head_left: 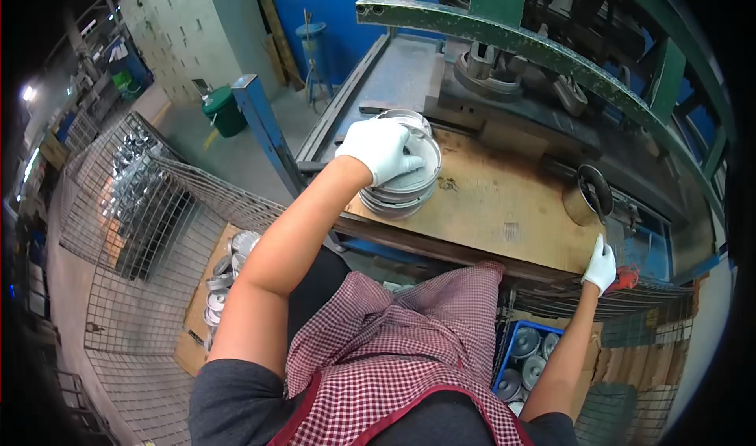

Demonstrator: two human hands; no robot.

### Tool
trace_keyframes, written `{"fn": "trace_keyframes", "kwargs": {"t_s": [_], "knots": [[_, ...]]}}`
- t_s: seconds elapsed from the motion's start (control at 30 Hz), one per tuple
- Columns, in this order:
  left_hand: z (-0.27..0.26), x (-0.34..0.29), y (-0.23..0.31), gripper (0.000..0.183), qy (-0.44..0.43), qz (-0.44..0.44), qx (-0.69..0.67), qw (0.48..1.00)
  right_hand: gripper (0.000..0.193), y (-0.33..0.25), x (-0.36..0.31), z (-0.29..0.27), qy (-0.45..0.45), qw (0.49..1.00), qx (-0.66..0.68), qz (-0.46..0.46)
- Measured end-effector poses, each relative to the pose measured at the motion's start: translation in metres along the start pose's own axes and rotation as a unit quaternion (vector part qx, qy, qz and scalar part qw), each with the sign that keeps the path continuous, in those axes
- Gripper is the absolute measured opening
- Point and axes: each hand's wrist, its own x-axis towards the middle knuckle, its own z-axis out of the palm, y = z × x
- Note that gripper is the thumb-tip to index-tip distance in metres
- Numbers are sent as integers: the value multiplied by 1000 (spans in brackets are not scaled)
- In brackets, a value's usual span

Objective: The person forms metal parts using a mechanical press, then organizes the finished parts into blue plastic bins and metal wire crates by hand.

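A: Where's the stack [402, 203]?

B: On the board [504, 194], at its left end. Round, pale metal pieces, piled one on another.

A: Why there, do you think?

B: Probably for easy reach. Nesting them likely saves room and keeps them steady.

A: And the left hand [381, 150]?

B: Gloved, over the top piece [405, 182] from the left. The fingers curl in and the thumb lies across its face. It may be steadying the pile, but I can't tell whether the fingers grip the rim; the glove hides that.

A: The right hand [600, 266]?

B: Well apart, by the board's right edge, near the cup [579, 207]. Its fingers are loose and extended, with nothing visible in them. Perhaps it's only for balance; whether it touches the edge, I can't tell.

A: Which way does the stack point?

B: Its axis runs roughly upright, allowing for lens bend. The top piece faces up; being round, it has no long axis across its face.
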Motion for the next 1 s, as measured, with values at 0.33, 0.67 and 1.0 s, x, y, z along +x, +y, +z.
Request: {"fn": "trace_keyframes", "kwargs": {"t_s": [0.33, 0.67, 1.0], "knots": [[10, 50, -8, 45, 116, -49, -36, 991, 58, -7, -3, 3, 30, 999, 15, 26], [44, 58, 0, 54, -75, -126, -94, 985, 63, 24, 10, 13, 12, 1000, 16, 17], [61, 68, -17, 59, -45, -117, -71, 990, 53, -17, -13, 5, 76, 996, 25, 49]]}}
